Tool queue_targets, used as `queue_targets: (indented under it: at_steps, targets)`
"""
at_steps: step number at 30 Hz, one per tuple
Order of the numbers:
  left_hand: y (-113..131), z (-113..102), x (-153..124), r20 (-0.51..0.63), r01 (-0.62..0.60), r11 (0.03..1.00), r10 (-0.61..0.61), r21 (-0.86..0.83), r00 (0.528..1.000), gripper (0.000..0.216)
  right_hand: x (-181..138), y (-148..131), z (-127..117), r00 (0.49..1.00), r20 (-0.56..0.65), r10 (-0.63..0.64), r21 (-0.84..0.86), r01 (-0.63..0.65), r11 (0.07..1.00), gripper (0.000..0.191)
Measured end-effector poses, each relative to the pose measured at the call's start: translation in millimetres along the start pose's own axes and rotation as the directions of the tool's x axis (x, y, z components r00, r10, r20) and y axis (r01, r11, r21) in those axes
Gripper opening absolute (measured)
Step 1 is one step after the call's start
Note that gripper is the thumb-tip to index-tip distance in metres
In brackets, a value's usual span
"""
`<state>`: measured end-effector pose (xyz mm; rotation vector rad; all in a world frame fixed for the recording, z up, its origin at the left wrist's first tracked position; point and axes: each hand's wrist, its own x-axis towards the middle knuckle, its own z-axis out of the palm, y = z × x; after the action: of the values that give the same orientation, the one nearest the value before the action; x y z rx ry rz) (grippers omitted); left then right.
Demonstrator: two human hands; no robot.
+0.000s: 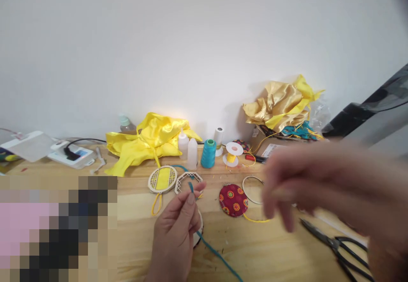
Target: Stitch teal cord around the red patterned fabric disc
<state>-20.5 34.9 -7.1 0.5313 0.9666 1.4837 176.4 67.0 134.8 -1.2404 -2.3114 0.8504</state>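
Note:
My left hand pinches a teal cord between thumb and fingers. A short end sticks up above the thumb, and the long part runs down to the lower edge. Beneath this hand lies a round white piece with a dark edge, mostly covered. My right hand is raised over the right side of the table and smeared by motion, so whether it holds anything is unclear. Between the hands rests a round maroon flowered fabric piece with a yellow cord. A thin ring lies beside it, partly behind my right hand.
Black-handled scissors lie at the right. Behind stand a teal thread spool, a yellow thread spool and white bottles. Cut-out frames lie nearby. Yellow cloth, a cloth-filled box and a power strip line the wall.

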Motion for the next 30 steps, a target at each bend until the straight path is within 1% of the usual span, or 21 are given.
queue_targets:
  at_steps: [1, 2, 3, 4, 6, 9, 12, 15, 17, 22, 27, 30]
  targets:
    - [0, 0, -1, 0.019, -0.012, 1.000, 0.012, 0.010, 1.000, 0.011, 2, 2, 12, 0.990, 0.140, -0.004, -0.037, 0.009, 0.999, 0.018]
    - [-1, 0, -2, 0.045, -0.012, 1.000, 0.010, 0.029, 0.999, 0.011, 6, 5, 26, 0.967, 0.256, 0.012, -0.095, 0.013, 0.995, 0.021]
    - [-2, 0, -2, 0.069, 0.001, 0.998, -0.005, 0.055, 0.998, 0.011, 11, 8, 40, 0.942, 0.335, 0.023, -0.145, 0.028, 0.989, 0.021]
    - [-4, -1, -2, 0.088, 0.025, 0.996, -0.032, 0.088, 0.996, 0.013, 16, 12, 53, 0.932, 0.362, 0.030, -0.180, 0.038, 0.983, 0.020]
    - [-9, -3, -2, 0.113, 0.071, 0.984, -0.090, 0.162, 0.990, 0.016, 24, 20, 74, 0.943, 0.332, 0.002, -0.193, 0.066, 0.979, 0.017]
    - [-14, -5, 0, 0.129, 0.099, 0.965, -0.133, 0.244, 0.983, 0.020, 26, 29, 88, 0.967, 0.245, -0.068, -0.135, 0.103, 0.985, 0.014]
    - [-15, -4, 2, 0.134, 0.129, 0.953, -0.171, 0.274, 0.976, 0.023, 24, 36, 88, 0.970, 0.238, -0.054, -0.069, 0.072, 0.995, 0.014]
    - [-16, -4, 1, 0.151, 0.158, 0.934, -0.215, 0.322, 0.965, 0.023, 23, 41, 83, 0.973, 0.228, -0.033, -0.041, 0.044, 0.998, 0.015]
    - [-17, -4, 0, 0.151, 0.159, 0.930, -0.219, 0.330, 0.964, 0.024, 24, 43, 80, 0.978, 0.205, -0.025, -0.024, 0.031, 0.999, 0.014]
    - [-18, -5, -1, 0.110, 0.164, 0.929, -0.211, 0.332, 0.971, 0.025, 23, 46, 76, 0.980, 0.199, 0.011, 0.036, -0.019, 0.999, 0.015]
    - [-20, -5, -1, 0.118, 0.154, 0.920, -0.209, 0.361, 0.971, 0.024, 19, 54, 80, 0.992, 0.126, -0.017, 0.101, 0.005, 0.995, 0.016]
    - [-21, -6, 0, 0.133, 0.175, 0.926, -0.230, 0.334, 0.964, 0.024, 17, 57, 82, 0.994, 0.107, -0.006, 0.072, -0.001, 0.997, 0.016]
